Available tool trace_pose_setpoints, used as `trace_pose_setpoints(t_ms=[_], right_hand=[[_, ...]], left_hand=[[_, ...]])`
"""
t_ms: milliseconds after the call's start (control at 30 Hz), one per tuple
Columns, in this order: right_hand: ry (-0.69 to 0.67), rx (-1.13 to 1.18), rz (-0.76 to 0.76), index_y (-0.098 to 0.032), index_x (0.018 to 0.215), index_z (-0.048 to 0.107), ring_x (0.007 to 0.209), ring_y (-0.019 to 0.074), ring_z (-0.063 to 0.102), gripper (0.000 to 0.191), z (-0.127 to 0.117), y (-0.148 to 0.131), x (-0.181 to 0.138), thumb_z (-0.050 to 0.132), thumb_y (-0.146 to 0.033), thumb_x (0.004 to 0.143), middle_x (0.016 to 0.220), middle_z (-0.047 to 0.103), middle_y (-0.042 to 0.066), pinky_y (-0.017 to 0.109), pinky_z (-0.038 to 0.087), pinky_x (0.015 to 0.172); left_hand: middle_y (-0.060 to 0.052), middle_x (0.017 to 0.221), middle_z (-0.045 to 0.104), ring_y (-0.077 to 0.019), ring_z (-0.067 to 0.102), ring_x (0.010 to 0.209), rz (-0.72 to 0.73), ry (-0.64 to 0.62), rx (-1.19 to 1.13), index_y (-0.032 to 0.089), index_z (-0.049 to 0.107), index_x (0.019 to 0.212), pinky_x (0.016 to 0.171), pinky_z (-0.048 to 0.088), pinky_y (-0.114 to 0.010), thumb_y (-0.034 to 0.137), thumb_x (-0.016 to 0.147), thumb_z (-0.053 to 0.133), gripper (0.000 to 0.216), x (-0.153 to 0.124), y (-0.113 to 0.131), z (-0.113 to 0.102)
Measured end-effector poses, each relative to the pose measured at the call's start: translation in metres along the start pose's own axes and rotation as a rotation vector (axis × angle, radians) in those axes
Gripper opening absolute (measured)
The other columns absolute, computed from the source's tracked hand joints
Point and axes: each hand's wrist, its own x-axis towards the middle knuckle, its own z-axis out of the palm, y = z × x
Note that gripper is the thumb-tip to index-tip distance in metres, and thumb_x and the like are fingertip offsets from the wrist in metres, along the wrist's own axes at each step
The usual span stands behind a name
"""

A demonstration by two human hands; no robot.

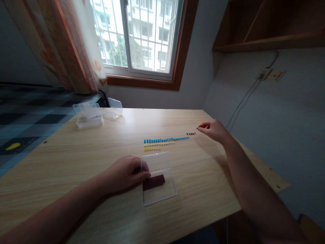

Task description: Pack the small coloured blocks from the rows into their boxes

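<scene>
My left hand [129, 169] is closed on the left side of an open clear plastic box [159, 200], its thumb over the edge. Dark maroon strips [153, 182] lie together in that box. Farther right, my right hand [212, 130] is pinched just above the table, with a tiny dark piece [197, 128] at its fingertips. Something orange [207, 127] shows between its fingers; its kind is unclear. Beside this hand is a short line of small dark brown pieces [191, 133]. Rows of small blue pieces [165, 139], pale pieces [159, 144] and yellow pieces [151, 149] lie behind the box.
Two more clear plastic boxes, one a wider box [88, 120] and one a smaller box [114, 113], stand with lids up at the table's far left. The wooden table [101, 145] ends at a window wall. A cable [240, 103] hangs from a right-hand socket.
</scene>
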Motion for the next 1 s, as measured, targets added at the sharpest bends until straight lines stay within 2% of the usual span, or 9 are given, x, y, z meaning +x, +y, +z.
trace_pose_setpoints(t_ms=[67,167,233,300,400,500,600,767,1000], right_hand=[[0.025,0.137,-0.159,-0.02,0.093,0.08,0.073,0.0146,0.064,0.022,-0.016,-0.014,-0.015,0.07,-0.039,0.089,0.089,0.075,0.005,0.026,0.047,0.063],[0.043,0.516,-0.58,-0.019,0.084,0.078,0.068,0.0134,0.06,0.017,-0.033,-0.037,-0.041,0.074,-0.035,0.088,0.084,0.071,0.006,0.025,0.043,0.055],[-0.071,0.602,-0.772,-0.019,0.083,0.078,0.064,0.0109,0.058,0.009,-0.036,-0.054,-0.058,0.074,-0.026,0.089,0.078,0.069,0.003,0.023,0.042,0.053],[-0.247,0.598,-0.881,-0.018,0.087,0.078,0.06,0.0084,0.055,0.006,-0.03,-0.071,-0.073,0.072,-0.021,0.089,0.076,0.067,0.002,0.021,0.041,0.052],[-0.463,0.46,-0.895,-0.018,0.091,0.078,0.062,0.0075,0.058,0.01,-0.012,-0.093,-0.093,0.069,-0.016,0.088,0.079,0.068,0.001,0.02,0.044,0.058],[-0.564,0.248,-0.878,-0.02,0.09,0.078,0.066,0.0083,0.061,0.015,0.007,-0.105,-0.107,0.066,-0.012,0.086,0.082,0.071,-0.001,0.021,0.044,0.065],[-0.586,0.1,-0.867,-0.021,0.09,0.079,0.069,0.01,0.063,0.017,0.019,-0.11,-0.114,0.064,-0.014,0.087,0.084,0.074,-0.001,0.023,0.043,0.068],[-0.582,-0.048,-0.817,-0.019,0.084,0.078,0.068,0.0119,0.062,0.017,0.024,-0.117,-0.116,0.062,-0.016,0.089,0.084,0.075,0.002,0.024,0.04,0.065],[-0.568,-0.091,-0.844,-0.018,0.079,0.076,0.065,0.0119,0.059,0.017,0.027,-0.119,-0.118,0.062,-0.019,0.089,0.08,0.073,0.002,0.026,0.036,0.063]], left_hand=[[-0.001,0.079,0.073,-0.0165,0.064,0.073,-0.005,-0.003,-0.005,0.021,0.074,0.082,0.068,0.043,-0.027,0.038,0.09,0.058,0.025,0.0,0.0,0.0],[-0.001,0.078,0.073,-0.0162,0.063,0.071,-0.007,-0.008,-0.011,0.021,0.074,0.082,0.067,0.043,-0.026,0.038,0.09,0.057,0.025,0.0,0.0,0.0],[0.0,0.077,0.072,-0.0159,0.063,0.07,0.001,-0.007,-0.01,0.022,0.074,0.082,0.067,0.042,-0.026,0.038,0.091,0.058,0.025,0.0,0.0,0.0],[0.0,0.077,0.073,-0.0158,0.063,0.071,0.004,-0.003,-0.01,0.021,0.075,0.082,0.067,0.043,-0.026,0.039,0.091,0.058,0.026,-0.001,0.001,-0.001],[0.0,0.078,0.074,-0.0154,0.064,0.071,-0.011,0.005,-0.025,0.021,0.075,0.082,0.068,0.043,-0.025,0.038,0.09,0.059,0.025,-0.001,0.004,-0.001],[0.0,0.079,0.075,-0.0154,0.065,0.072,-0.003,0.008,-0.036,0.021,0.075,0.082,0.069,0.043,-0.025,0.038,0.089,0.06,0.023,-0.001,0.005,-0.001],[-0.001,0.079,0.075,-0.0158,0.065,0.073,0.0,0.013,-0.026,0.021,0.075,0.082,0.069,0.043,-0.025,0.038,0.089,0.061,0.023,-0.001,0.005,0.0],[-0.001,0.078,0.074,-0.016,0.065,0.072,-0.003,0.019,-0.013,0.021,0.075,0.081,0.068,0.043,-0.026,0.037,0.088,0.062,0.022,-0.001,0.005,0.0],[-0.001,0.077,0.075,-0.0162,0.065,0.071,-0.016,0.018,-0.007,0.021,0.076,0.081,0.067,0.042,-0.026,0.038,0.089,0.062,0.023,-0.002,0.005,0.001]])
